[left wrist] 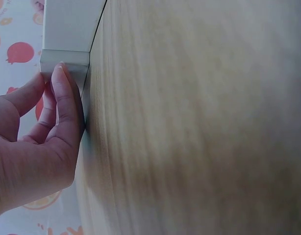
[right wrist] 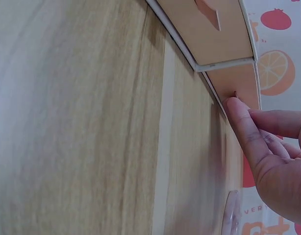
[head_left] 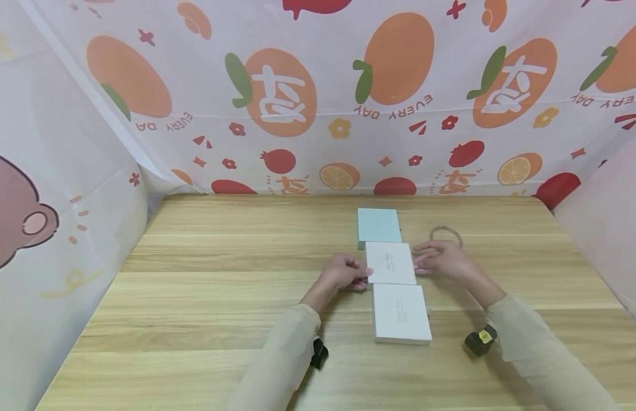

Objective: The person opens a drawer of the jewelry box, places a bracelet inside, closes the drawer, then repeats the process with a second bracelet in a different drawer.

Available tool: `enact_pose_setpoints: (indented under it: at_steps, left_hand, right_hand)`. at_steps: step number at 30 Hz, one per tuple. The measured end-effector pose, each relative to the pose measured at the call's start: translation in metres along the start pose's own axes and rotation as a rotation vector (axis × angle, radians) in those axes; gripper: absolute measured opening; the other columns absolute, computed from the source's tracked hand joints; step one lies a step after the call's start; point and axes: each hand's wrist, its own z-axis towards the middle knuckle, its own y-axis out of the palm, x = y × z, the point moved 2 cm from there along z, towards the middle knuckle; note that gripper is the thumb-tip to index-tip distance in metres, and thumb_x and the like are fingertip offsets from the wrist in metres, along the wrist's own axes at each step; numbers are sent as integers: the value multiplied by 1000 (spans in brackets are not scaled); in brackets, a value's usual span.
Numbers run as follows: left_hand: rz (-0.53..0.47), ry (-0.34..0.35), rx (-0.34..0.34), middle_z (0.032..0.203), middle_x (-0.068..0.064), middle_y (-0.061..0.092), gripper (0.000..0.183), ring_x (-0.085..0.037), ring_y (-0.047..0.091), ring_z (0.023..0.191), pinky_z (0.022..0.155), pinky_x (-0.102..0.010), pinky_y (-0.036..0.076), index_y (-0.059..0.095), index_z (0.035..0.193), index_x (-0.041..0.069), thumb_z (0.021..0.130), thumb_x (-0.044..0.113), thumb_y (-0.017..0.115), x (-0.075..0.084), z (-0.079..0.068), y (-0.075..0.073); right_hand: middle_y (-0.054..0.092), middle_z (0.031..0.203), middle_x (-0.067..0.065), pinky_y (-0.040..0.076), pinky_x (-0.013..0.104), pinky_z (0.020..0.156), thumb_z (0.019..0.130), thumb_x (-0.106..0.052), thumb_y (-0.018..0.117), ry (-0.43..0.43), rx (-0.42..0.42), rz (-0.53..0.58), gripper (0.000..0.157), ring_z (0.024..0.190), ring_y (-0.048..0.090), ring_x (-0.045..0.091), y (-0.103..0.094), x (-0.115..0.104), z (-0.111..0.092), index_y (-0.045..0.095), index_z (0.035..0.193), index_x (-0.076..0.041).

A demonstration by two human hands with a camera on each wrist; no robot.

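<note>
A column of three flat boxes stands on the table. The middle white box (head_left: 390, 263), with small script on its lid, lies between both hands. My left hand (head_left: 343, 273) holds its left end, thumb at the top edge and fingers at the side; the left wrist view shows the fingertips on the end of the white box (left wrist: 67, 32). At the opposite end, my right hand (head_left: 441, 260) pinches at a small pull tab (right wrist: 235, 93) on the pinkish drawer front (right wrist: 246, 81). The tab is mostly hidden by the fingertips.
Another white box (head_left: 402, 313) sits nearest me, and a light blue box (head_left: 378, 225) touches the far side of the middle one. A clear ring-shaped roll (head_left: 448, 228) lies beyond my right hand. Fruit-print cloth (head_left: 338, 142) hangs behind the wooden table (head_left: 220, 297).
</note>
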Motion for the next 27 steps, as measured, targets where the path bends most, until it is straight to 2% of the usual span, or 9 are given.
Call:
enact_pose_setpoints:
  at_steps: [20, 27]
  left_hand:
    - [-9, -6, -4, 68, -9, 60, 12, -11, 57, 54, 55, -23, 55, 61, 85, -5, 83, 6, 66, 0, 0, 0]
    - [6, 15, 2, 68, -10, 60, 13, -12, 56, 53, 55, -23, 55, 60, 82, -5, 83, 6, 67, 1, -1, 1]
  right_hand:
    - [62, 96, 27, 53, 39, 78, 85, 12, 53, 1, -4, 0, 42, 83, 65, 26, 2, 0, 0, 39, 124, 18]
    - [61, 98, 29, 54, 39, 77, 83, 12, 53, -13, -6, 18, 43, 82, 65, 27, 1, 0, 0, 38, 124, 18]
